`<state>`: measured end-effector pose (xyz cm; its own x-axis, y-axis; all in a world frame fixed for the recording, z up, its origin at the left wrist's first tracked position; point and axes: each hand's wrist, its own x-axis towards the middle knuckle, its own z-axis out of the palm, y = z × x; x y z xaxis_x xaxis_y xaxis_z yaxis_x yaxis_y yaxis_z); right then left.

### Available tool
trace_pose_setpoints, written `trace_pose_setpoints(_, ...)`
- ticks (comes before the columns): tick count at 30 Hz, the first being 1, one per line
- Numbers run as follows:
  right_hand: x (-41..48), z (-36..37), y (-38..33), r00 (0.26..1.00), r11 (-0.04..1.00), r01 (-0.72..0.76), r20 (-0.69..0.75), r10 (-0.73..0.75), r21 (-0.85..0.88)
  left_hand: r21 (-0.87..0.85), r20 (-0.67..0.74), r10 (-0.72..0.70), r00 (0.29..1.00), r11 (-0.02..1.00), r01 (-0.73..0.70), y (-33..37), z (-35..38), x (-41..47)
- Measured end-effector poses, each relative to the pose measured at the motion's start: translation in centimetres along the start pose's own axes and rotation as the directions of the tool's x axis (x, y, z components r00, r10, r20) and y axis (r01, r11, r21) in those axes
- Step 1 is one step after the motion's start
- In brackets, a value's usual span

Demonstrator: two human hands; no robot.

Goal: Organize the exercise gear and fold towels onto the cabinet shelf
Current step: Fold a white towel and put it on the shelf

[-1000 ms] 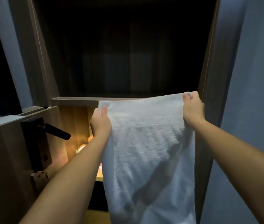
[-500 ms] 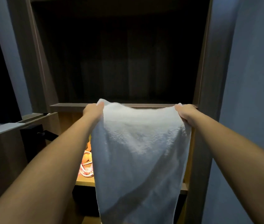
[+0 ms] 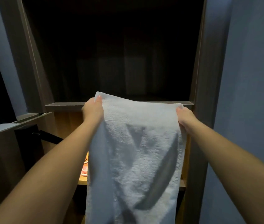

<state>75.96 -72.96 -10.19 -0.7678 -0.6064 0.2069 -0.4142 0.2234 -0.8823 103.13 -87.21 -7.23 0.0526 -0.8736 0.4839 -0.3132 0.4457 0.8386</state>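
Observation:
A white towel (image 3: pixel 136 156) hangs lengthwise in front of the open cabinet, held by its two upper corners. My left hand (image 3: pixel 93 109) grips the top left corner and my right hand (image 3: pixel 185 116) grips the top right corner. The towel's top edge lies at the front edge of the dark cabinet shelf (image 3: pixel 65 105), its left corner reaching slightly over it. The rest of the towel drops down past the lit lower shelf (image 3: pixel 82 181) and hides most of it.
Pink and orange gear (image 3: pixel 85 168) peeks out left of the towel on the lit lower shelf. An open door (image 3: pixel 6 143) with a black lever handle (image 3: pixel 50 136) stands at the left. A blue-grey wall (image 3: pixel 249 110) borders the cabinet on the right.
Both hands have moved forward and down to the shelf edge with the towel, and the towel is now pulled flatter between them. The view has shifted closer to the cabinet.

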Motion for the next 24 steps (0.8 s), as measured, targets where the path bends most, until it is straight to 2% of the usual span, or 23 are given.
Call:
trace_pose_setpoints(2,-0.6,1.8,-1.2,0.987,0.992,0.103,-0.130,-0.094,0.070,-0.018,-0.049,0.024,0.999,1.000,-0.025,0.7,1.0,-0.8)
trace_pose_setpoints(4,-1.1,3.2,-2.3,0.968,0.957,0.220,-0.162,-0.191,0.188,-0.043,-0.056,0.039,0.998,0.998,-0.041,1.5,1.5,-1.2)
trace_pose_setpoints(7,-0.5,2.2,-2.8,0.916,0.926,0.359,-0.234,-0.326,0.118,0.015,-0.100,0.082,0.992,0.997,-0.081,0.7,-0.2,-0.2)
trace_pose_setpoints(11,0.2,0.5,-2.2,0.879,0.915,0.403,-0.282,-0.383,0.012,0.001,-0.105,0.108,0.989,0.994,-0.108,-1.1,-1.7,0.3)
trace_pose_setpoints(15,0.2,0.9,-1.4,0.885,0.905,0.418,-0.264,-0.384,0.083,-0.009,-0.070,0.139,0.988,0.990,-0.140,-1.2,-1.2,-0.2)
trace_pose_setpoints(19,-0.5,0.4,-0.9,0.877,0.891,0.439,-0.271,-0.397,0.118,0.063,-0.068,0.237,0.969,0.970,-0.233,-1.7,-1.9,-1.0)
trace_pose_setpoints(24,-3.6,-0.3,-0.3,0.862,0.855,0.479,-0.291,-0.416,0.197,0.010,-0.022,0.283,0.959,0.959,-0.283,-3.1,-4.0,-3.6)
